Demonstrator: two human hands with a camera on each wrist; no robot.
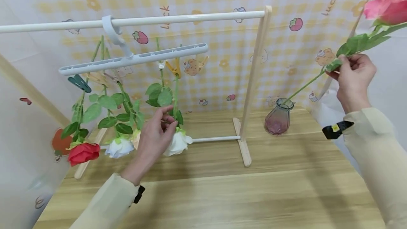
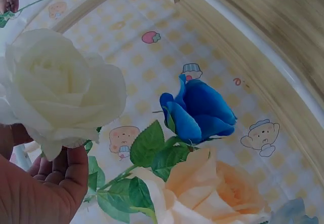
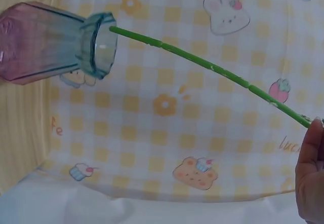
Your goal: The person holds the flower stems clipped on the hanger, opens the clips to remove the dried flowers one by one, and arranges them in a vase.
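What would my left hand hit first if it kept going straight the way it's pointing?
Most likely the white rose: the left hand reaches up and forward with fingertips already beside it. Depth is unclear, but nothing shows between them.

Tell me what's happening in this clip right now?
A person works with artificial roses at a small drying rack. The right hand grips a pink rose by its stem, whose lower end sits at the mouth of a glass vase. The left hand touches a white rose hanging upside down from a clip hanger.
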